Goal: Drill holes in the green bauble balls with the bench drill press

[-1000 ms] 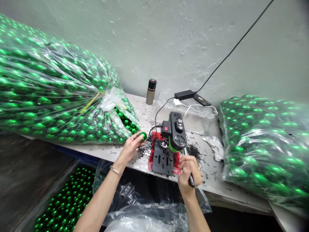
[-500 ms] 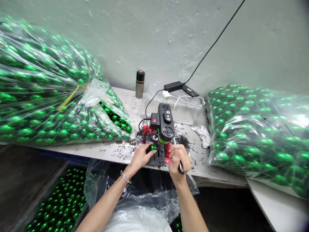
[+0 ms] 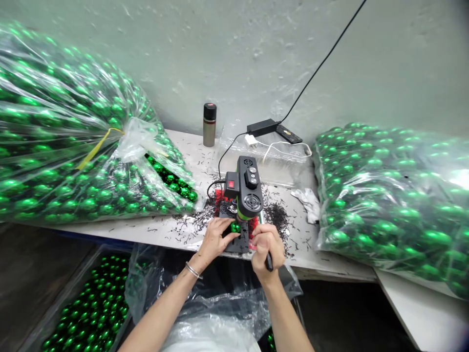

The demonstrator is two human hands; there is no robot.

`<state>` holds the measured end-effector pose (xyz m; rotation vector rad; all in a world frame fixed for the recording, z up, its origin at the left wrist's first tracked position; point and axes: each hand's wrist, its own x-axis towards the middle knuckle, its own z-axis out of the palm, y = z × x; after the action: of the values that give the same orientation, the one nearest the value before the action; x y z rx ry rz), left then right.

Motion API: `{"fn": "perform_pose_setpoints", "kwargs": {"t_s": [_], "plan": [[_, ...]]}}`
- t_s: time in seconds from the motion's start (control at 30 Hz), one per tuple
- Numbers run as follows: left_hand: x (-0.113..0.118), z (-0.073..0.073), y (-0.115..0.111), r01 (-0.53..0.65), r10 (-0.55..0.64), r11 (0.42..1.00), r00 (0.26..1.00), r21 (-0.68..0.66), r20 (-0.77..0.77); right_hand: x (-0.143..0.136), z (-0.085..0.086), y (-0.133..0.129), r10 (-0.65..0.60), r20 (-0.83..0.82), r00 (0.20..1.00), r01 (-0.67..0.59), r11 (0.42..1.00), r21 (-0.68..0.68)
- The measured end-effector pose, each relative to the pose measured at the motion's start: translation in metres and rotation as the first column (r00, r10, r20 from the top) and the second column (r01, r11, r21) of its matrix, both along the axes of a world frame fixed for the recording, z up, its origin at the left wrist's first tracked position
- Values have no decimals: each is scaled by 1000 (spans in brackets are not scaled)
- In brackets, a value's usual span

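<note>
My left hand [image 3: 215,239], with a silver bracelet at the wrist, has its thumb and fingertips around a shiny green ball [image 3: 235,227]. That ball sits on the dark base plate [image 3: 238,246] of a small black machine [image 3: 250,188], under its head. To the right of the base my right hand [image 3: 269,247] is wrapped round a black-ended handle [image 3: 269,261]. Red pieces [image 3: 253,227] show on both sides of the machine's base.
Large clear bags of green balls lie left [image 3: 44,161] and right [image 3: 388,210]. Behind the machine are a bottle [image 3: 209,126], a power adapter [image 3: 262,128] and cables. Black scraps [image 3: 276,217] litter the table [image 3: 161,230]. A white cloth [image 3: 308,203] lies right.
The view has shifted slightly. My left thumb and fingers look a little wider apart around the green ball. My right hand is still on the handle, slightly turned.
</note>
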<state>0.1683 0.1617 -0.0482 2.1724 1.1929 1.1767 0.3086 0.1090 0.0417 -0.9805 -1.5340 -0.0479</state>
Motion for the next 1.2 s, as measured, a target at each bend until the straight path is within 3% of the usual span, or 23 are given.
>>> {"fn": "perform_pose_setpoints", "kwargs": {"t_s": [0.13, 0.3, 0.6, 0.73, 0.87, 1.0, 1.1, 1.2], "plan": [[0, -3, 0, 1, -1, 1000, 1000, -10, 17, 1, -23, 2, -24, 56, 998, 21, 998, 53], [1, -3, -1, -1, 1, 1000, 1000, -2, -1, 0, -46, 9, -52, 2, 999, 51, 988, 146], [1, -3, 0, 20, -20, 1000, 1000, 4, 20, 0, -49, 12, -40, 74, 996, 30, 990, 136], [2, -3, 4, 25, -25, 1000, 999, 8, 28, 2, -36, 9, -26, 112, 993, 13, 992, 123], [3, -2, 1, 1, -1, 1000, 1000, 5, 28, 0, 6, 4, -20, -15, 1000, 20, 999, 26], [-6, 0, -29, -1, 1, 998, 1000, 67, 0, -2, 43, 2, 9, -115, 993, -21, 994, -108], [-21, 5, -49, 33, -25, 992, 998, 125, -65, -2, 42, 2, 17, -98, 995, -26, 996, -89], [-42, 17, -37, -89, 113, 977, 987, 192, -117, -2, 26, 2, 19, -72, 997, -21, 1000, -24]]}}
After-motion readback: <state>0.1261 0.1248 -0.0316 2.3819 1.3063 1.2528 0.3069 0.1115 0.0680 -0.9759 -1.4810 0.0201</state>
